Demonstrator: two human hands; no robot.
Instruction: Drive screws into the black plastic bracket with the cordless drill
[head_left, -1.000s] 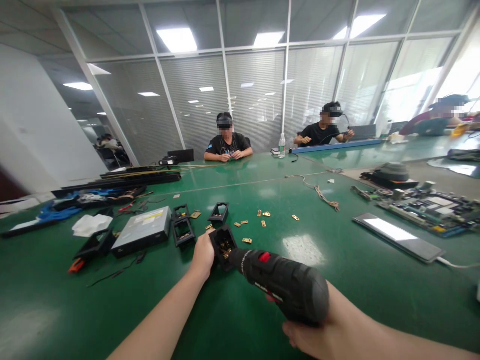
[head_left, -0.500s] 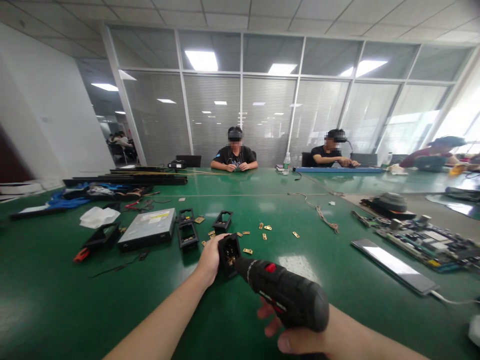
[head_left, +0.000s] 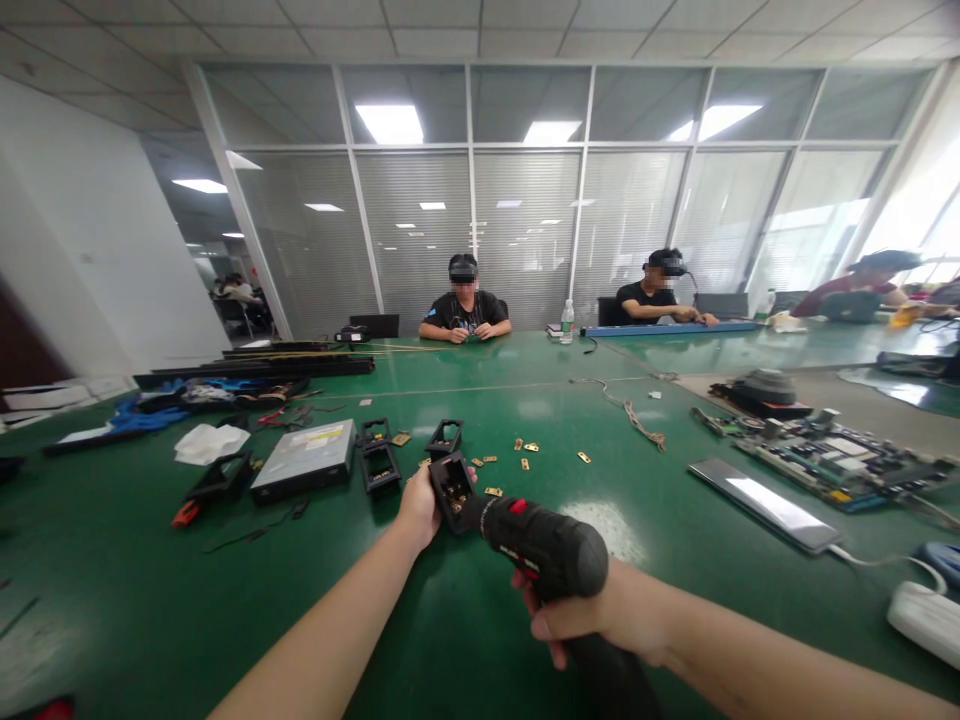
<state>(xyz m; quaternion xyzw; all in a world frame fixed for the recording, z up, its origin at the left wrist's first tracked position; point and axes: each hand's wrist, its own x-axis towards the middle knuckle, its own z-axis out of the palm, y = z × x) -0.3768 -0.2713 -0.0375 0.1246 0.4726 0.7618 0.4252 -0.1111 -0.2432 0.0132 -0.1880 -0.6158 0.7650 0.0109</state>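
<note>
In the middle of the head view, my left hand (head_left: 420,506) grips a black plastic housing (head_left: 452,490), tilted, with its hollow side facing me and small brass-coloured parts inside. My right hand (head_left: 562,610) is wrapped around the handle of a black cordless drill (head_left: 544,545) with red marks. The drill's nose points left into the housing's opening; its tip is hidden there. Just beyond lie several small brass plates (head_left: 493,491) on the green table. More black housings stand close by, one behind my left hand (head_left: 445,438) and another to its left (head_left: 380,468).
Left of the housings lies a silver disc drive (head_left: 304,460), with a black frame (head_left: 217,478) and white tissue (head_left: 211,443) beside it. On the right are a phone (head_left: 765,505) on a cable and a circuit board (head_left: 832,455). Co-workers (head_left: 465,312) sit across the table.
The drill and my right hand have shifted left and slightly up, and the housing has tilted in my left hand. The whole view has also moved a little.
</note>
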